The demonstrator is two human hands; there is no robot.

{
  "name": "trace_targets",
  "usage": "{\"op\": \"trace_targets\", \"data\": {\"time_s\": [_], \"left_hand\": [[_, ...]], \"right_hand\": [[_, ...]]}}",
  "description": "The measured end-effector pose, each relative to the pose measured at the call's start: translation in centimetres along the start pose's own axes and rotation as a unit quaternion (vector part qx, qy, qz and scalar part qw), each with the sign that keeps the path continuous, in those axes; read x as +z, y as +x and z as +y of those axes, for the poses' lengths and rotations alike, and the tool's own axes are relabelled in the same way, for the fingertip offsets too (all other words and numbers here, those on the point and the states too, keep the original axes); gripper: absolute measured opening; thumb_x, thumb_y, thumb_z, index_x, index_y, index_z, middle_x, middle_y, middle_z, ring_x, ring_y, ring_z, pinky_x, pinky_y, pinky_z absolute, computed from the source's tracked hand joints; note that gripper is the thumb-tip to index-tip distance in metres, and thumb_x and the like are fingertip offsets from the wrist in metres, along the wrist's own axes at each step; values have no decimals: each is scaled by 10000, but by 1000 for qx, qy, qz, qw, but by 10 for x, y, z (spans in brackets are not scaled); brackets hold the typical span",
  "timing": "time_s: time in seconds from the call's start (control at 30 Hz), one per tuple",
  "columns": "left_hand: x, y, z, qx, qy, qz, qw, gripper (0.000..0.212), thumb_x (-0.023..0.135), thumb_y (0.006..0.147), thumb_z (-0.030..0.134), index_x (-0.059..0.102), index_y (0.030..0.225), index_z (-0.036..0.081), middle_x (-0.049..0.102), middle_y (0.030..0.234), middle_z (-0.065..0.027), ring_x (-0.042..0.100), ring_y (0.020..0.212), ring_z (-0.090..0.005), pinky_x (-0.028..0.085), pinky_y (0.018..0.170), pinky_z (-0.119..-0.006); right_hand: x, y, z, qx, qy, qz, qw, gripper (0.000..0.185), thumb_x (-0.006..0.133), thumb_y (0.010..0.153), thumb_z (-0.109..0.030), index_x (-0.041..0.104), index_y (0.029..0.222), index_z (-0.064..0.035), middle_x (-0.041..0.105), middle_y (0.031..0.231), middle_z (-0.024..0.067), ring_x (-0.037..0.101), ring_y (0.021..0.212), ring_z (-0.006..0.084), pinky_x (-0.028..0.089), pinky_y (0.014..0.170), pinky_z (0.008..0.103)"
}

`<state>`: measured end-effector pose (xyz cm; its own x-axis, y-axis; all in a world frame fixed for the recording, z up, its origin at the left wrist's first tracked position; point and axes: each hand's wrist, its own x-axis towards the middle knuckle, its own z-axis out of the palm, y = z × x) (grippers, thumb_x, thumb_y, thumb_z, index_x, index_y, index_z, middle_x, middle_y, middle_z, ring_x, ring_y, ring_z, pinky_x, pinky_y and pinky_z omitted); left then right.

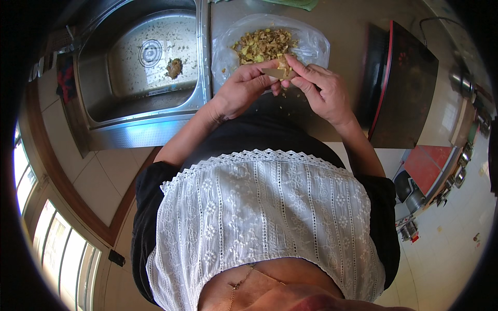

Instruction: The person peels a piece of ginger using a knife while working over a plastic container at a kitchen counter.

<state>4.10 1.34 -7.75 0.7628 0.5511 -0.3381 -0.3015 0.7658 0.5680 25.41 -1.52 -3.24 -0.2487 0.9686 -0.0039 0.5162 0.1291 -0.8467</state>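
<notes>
My left hand [249,83] grips a small, pale yellow-brown root piece [283,64], which looks like ginger. My right hand [325,91] holds a small knife [274,72]; its blade points left across the root piece, above my left thumb. The knife's handle is hidden in the right hand's fingers. Both hands are close together over the near edge of a clear plastic bag [311,44] spread on the counter. On the bag lies a heap of brown and yellow peelings [266,42].
At left, a stainless steel sink [132,42] holds a knobbly brown root piece [174,69] and scattered dark bits. To the right stands a dark panel with a red edge [406,85]. A green cloth [297,3] lies at the counter's back. Small scraps dot the counter [303,110].
</notes>
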Motion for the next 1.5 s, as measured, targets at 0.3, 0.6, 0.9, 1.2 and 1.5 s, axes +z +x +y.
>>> {"op": "trace_targets", "data": {"time_s": [0.3,0.6,0.9,1.2,1.5], "left_hand": [[-2,1,3,37,221,27,974,452,480,990,111,376,1386,-79,650,979,-73,576,859,-115,453,859,-238],[4,2,11,5,186,-30,982,298,483,997,180,577,1148,-58,633,952,-49,542,837,-103,448,809,-239],[0,2,5,6,74,-24,997,261,486,995,186,598,1087,-31,620,954,-29,527,829,-101,440,801,-240],[3,0,11,22,207,-24,978,260,477,1000,200,612,1065,-12,623,938,-27,536,835,-100,444,802,-244],[10,-4,10,45,181,9,982,292,484,1000,226,587,1100,-29,602,952,-39,533,870,-123,440,817,-267]], "right_hand": [[9,1,-4,-1,-19,36,999,432,594,916,-218,534,1343,-191,666,866,133,641,714,312,503,638,364],[-7,7,1,-4,-68,-29,997,397,611,889,-176,597,1284,-221,630,773,113,608,643,280,481,593,368],[2,9,-6,11,58,0,998,366,599,907,-176,604,1273,-189,670,830,89,644,707,273,501,638,346],[-4,8,3,-4,0,-34,999,379,598,910,-151,591,1288,-180,672,881,146,656,743,298,505,653,339],[3,2,-4,11,35,-18,999,429,605,907,-158,548,1332,-187,676,907,158,662,740,277,508,665,338]]}}
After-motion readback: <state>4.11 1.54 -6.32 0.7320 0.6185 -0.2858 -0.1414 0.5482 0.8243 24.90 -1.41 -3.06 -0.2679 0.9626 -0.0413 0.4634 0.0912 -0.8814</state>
